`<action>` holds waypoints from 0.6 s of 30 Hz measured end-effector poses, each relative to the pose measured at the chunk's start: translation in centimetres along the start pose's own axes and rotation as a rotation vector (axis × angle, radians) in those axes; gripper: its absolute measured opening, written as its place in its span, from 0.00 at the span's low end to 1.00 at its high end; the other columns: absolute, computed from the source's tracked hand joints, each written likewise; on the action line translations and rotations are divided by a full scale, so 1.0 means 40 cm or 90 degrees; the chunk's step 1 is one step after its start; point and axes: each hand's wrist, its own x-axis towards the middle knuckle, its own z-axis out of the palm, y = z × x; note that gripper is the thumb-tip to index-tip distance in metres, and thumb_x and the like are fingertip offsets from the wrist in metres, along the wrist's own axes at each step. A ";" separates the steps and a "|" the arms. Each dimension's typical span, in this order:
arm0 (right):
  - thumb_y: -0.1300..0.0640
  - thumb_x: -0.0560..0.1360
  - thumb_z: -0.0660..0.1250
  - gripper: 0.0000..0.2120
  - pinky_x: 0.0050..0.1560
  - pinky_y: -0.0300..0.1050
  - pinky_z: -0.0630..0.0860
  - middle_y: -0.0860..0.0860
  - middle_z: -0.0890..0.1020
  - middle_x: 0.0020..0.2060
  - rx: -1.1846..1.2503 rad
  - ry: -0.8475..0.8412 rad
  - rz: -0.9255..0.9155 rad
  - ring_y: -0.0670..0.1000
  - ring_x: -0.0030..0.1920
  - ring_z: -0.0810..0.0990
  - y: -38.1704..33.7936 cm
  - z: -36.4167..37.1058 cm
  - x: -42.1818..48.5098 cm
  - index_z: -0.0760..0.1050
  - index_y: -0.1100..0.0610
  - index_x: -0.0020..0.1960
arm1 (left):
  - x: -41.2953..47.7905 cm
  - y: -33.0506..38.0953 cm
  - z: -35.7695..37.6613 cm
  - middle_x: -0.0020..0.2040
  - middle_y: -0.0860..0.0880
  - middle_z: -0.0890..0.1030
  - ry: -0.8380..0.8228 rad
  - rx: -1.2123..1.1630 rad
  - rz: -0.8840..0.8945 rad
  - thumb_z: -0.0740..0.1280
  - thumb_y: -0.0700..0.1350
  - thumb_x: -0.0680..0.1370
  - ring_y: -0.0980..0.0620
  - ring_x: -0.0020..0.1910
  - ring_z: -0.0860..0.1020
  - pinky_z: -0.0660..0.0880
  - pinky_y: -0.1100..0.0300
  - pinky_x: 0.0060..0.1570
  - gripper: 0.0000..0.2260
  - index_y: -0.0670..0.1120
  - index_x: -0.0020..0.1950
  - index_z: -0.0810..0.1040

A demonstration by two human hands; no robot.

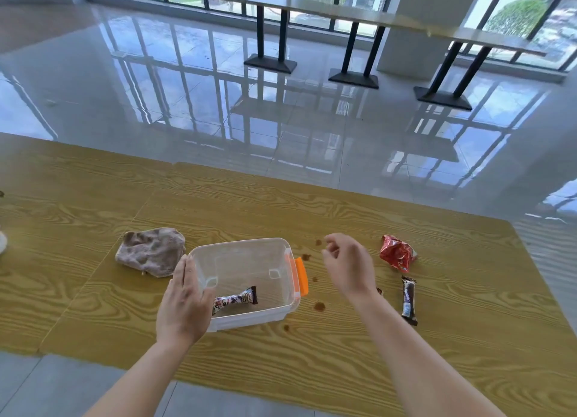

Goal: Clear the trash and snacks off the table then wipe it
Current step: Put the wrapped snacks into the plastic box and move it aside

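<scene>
With the left hand (pixel 184 304) flat against the clear bin (pixel 246 279) at lower centre and the right hand (pixel 345 265) loosely open and empty above the surface (pixel 468 338), the wrapped snack bar (pixel 409 299) at lower right looks light, slick and crushable, best pinched mid-length.

A clear plastic box (pixel 246 279) with an orange latch (pixel 301 276) sits near the front edge of the wooden table (pixel 312 348), the left hand (pixel 184 304) flat against its left wall and one wrapped snack bar (pixel 237 299) inside. The right hand (pixel 346 263) hovers empty, fingers loosely curled, over brown spots (pixel 319 306) beside the box. A crumpled cloth (pixel 150 250) lies left of the box; a red wrapper (pixel 397 253) and a dark snack bar (pixel 409 299) lie toward the right edge.
</scene>
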 end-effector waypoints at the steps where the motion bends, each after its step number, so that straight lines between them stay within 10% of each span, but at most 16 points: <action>1: 0.60 0.74 0.70 0.14 0.46 0.44 0.76 0.50 0.83 0.46 -0.038 -0.025 0.029 0.50 0.45 0.80 0.047 -0.003 0.010 0.79 0.56 0.60 | 0.001 -0.002 0.000 0.80 0.42 0.55 -0.001 0.007 -0.003 0.48 0.56 0.72 0.50 0.79 0.51 0.62 0.48 0.73 0.38 0.36 0.77 0.56; 8: 0.56 0.77 0.65 0.20 0.60 0.53 0.73 0.55 0.71 0.63 -0.331 -0.327 0.193 0.58 0.62 0.70 0.302 0.045 -0.003 0.69 0.51 0.68 | 0.014 -0.037 0.023 0.80 0.41 0.54 -0.019 0.068 0.008 0.45 0.55 0.72 0.51 0.79 0.48 0.61 0.50 0.73 0.37 0.35 0.76 0.57; 18: 0.60 0.76 0.64 0.11 0.52 0.47 0.74 0.52 0.70 0.50 -0.324 -0.281 0.124 0.53 0.51 0.69 0.339 0.072 -0.031 0.75 0.54 0.58 | 0.008 -0.023 0.016 0.79 0.38 0.55 -0.034 0.084 -0.015 0.45 0.52 0.73 0.49 0.79 0.47 0.61 0.49 0.74 0.35 0.31 0.73 0.62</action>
